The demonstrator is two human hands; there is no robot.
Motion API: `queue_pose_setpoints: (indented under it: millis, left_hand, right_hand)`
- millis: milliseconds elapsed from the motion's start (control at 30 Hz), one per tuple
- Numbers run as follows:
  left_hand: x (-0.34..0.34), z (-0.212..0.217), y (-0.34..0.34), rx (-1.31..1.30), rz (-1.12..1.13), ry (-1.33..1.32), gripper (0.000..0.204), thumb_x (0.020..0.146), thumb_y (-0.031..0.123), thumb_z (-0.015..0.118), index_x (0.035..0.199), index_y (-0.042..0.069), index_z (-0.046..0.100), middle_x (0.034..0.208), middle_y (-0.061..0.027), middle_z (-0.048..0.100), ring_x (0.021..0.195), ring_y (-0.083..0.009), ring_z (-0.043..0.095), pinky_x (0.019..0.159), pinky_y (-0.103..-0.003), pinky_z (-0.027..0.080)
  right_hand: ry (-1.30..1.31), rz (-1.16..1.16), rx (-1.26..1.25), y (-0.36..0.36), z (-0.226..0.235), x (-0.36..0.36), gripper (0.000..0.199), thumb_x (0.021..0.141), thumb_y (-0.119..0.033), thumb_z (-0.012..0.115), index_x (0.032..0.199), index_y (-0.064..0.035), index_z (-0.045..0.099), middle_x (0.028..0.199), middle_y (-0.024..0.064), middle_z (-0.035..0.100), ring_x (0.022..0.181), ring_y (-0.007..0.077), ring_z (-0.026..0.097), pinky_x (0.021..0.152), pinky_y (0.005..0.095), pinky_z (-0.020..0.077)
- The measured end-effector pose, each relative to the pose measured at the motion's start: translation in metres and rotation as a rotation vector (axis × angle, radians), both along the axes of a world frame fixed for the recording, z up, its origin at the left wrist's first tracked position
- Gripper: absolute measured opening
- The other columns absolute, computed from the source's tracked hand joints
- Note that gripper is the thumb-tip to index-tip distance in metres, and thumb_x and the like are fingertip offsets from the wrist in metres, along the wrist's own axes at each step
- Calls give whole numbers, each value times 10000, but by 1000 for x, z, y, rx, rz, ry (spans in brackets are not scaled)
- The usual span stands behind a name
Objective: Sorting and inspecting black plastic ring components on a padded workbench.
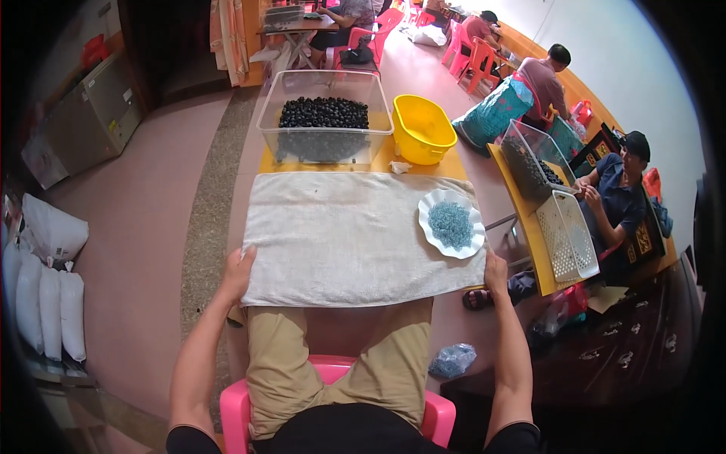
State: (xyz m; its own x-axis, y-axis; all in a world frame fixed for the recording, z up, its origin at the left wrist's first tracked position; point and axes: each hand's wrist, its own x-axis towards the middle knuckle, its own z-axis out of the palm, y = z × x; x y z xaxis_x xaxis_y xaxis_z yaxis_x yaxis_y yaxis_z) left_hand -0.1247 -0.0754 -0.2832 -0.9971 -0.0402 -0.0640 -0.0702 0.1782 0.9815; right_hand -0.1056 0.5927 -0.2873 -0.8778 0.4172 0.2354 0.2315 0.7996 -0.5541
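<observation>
Seated on a pink plastic chair point(237, 412), a person in khaki trousers point(280, 363) grips both sides of a white cloth point(340, 234) spread across the near part of a wooden table point(457, 168). The left hand point(240, 272) pinches the cloth's left edge near its front corner, thumb on top; the right hand point(495, 272) is closed at the right edge, its fingers mostly hidden. Whether either also grasps the tabletop beneath cannot be told.

On the cloth's right side, near the right hand, a white scalloped plate point(476, 242) holds a heap of small, translucent blue-gray beads point(450, 224). Beyond the cloth stand a clear plastic bin point(378, 144) of round black pieces point(324, 113) and, just to its right, a yellow basin point(423, 151), with a crumpled white tissue point(400, 167) in front.

At right, a co-worker in a dark cap point(636, 144) sits at a second table point(522, 204), beside a white perforated basket point(563, 234). Filled white sacks point(72, 314) stand at far left.
</observation>
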Motion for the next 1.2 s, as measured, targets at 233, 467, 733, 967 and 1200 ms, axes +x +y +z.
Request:
queue_pose_setpoints:
  millis: [233, 467, 733, 967, 1200]
  left_hand:
    - [7, 5, -7, -26, 5, -31, 485, 1067, 439, 567, 1138, -30, 667, 993, -11, 693, 901, -77, 591, 818, -286, 504]
    - [33, -7, -24, -171, -3, -51, 456, 1067, 403, 561, 1106, -39, 664, 944, -13, 689, 876, -94, 578, 803, -317, 505]
    - [89, 20, -19, -83, 26, -43, 461, 1064, 434, 579, 1073, -21, 655, 929, 2, 666, 833, -62, 552, 739, -285, 490]
    - [122, 32, -20, -135, 30, -38, 467, 1062, 442, 580, 1077, -21, 644, 923, -11, 669, 838, -68, 556, 752, -293, 494]
    - [145, 17, -27, -16, 19, -47, 427, 1077, 403, 564, 1067, -15, 648, 942, -15, 670, 845, -76, 575, 758, -298, 499]
  right_hand:
    - [-9, 19, -103, -12, 12, 15, 577, 1082, -405, 424, 940, 110, 642, 840, 344, 623, 832, 439, 643, 758, 509, 476]
    - [-4, 37, -59, -12, 2, 51, 502, 1071, -316, 433, 927, 123, 627, 798, 304, 639, 758, 291, 671, 738, 463, 491]
    - [-1, 67, -111, -26, 9, 99, 542, 1093, -380, 439, 982, 107, 651, 833, 312, 655, 771, 382, 681, 736, 473, 494]
    - [41, 68, -209, -30, 4, 134, 507, 1116, -321, 439, 888, 97, 611, 721, 68, 590, 719, 137, 527, 682, 368, 473]
    - [8, 54, -253, -41, 9, 161, 466, 1080, -309, 455, 988, 104, 648, 790, 258, 661, 771, 237, 660, 731, 426, 507]
